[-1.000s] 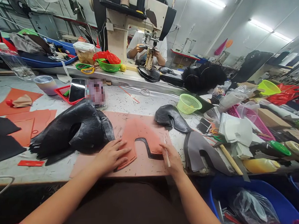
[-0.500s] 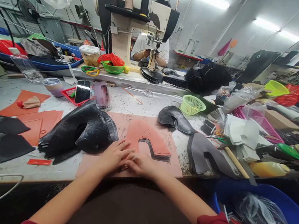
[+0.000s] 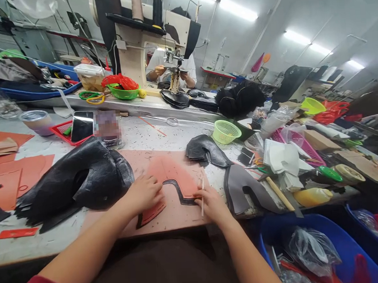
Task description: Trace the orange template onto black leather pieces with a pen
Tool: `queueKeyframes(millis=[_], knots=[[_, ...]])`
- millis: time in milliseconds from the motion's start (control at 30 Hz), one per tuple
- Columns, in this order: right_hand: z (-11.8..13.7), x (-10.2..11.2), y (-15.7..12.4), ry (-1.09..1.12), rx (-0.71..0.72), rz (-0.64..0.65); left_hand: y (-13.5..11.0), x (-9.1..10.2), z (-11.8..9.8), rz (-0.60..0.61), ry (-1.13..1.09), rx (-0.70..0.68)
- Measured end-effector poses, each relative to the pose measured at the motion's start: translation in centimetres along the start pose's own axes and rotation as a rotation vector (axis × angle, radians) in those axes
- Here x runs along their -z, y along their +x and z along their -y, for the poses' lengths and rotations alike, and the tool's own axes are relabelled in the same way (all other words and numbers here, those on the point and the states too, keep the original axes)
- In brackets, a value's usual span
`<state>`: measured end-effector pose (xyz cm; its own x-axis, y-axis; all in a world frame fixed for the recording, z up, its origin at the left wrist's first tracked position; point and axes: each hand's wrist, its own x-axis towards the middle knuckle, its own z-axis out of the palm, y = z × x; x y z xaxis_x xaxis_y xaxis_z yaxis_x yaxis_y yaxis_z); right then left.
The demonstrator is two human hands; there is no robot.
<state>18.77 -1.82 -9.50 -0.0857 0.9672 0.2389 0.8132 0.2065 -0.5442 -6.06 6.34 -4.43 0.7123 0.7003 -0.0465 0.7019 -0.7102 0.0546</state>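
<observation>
In the head view, an arch-shaped orange template (image 3: 174,170) lies over a dark piece whose black edge (image 3: 183,198) shows along the inner cutout. My left hand (image 3: 147,193) lies on the template's left side, fingers stretched out and slightly blurred. My right hand (image 3: 211,203) pinches a thin white pen-like stick (image 3: 202,200), held nearly upright by the template's right leg. Beneath everything is a pink sheet (image 3: 117,229). A pile of black leather pieces (image 3: 72,178) sits left of my left hand.
Grey cut pieces (image 3: 248,189) and a smaller black stack (image 3: 205,149) are on the right, near a green basket (image 3: 227,131). A sewing machine (image 3: 132,51) stands behind, with a person (image 3: 184,67) beyond it. A blue tub (image 3: 297,241) is below right.
My hands have come apart: the right has moved right and shows the white stick, while the left rests on the template's left side. The whole view has shifted rightward.
</observation>
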Motion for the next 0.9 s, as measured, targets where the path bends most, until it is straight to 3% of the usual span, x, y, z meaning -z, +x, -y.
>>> queueKeyframes(millis=[133,233,367,633,767,900], knots=[[0.1,-1.2,-0.5,-0.041,0.015,-0.109,3.8,-1.3,-1.3,-0.074,-0.047,-0.098],[0.0,-1.4,-0.5,-0.052,0.036,-0.156,5.3,-2.8,-1.6,-0.098,-0.071,-0.179],[-0.2,-1.3,-0.7,-0.064,0.056,-0.198,5.6,-3.9,-1.6,-0.102,-0.088,-0.230],[-0.1,-1.5,-0.9,-0.027,0.028,-0.210,5.6,-4.0,-1.6,-0.106,-0.071,-0.235],[-0.6,0.0,-0.6,0.142,-0.012,-0.152,5.7,-4.1,-1.4,-0.099,-0.088,-0.231],[-1.2,2.0,-0.1,0.354,-0.133,-0.228,5.8,-4.1,-1.3,-0.100,-0.082,-0.239]])
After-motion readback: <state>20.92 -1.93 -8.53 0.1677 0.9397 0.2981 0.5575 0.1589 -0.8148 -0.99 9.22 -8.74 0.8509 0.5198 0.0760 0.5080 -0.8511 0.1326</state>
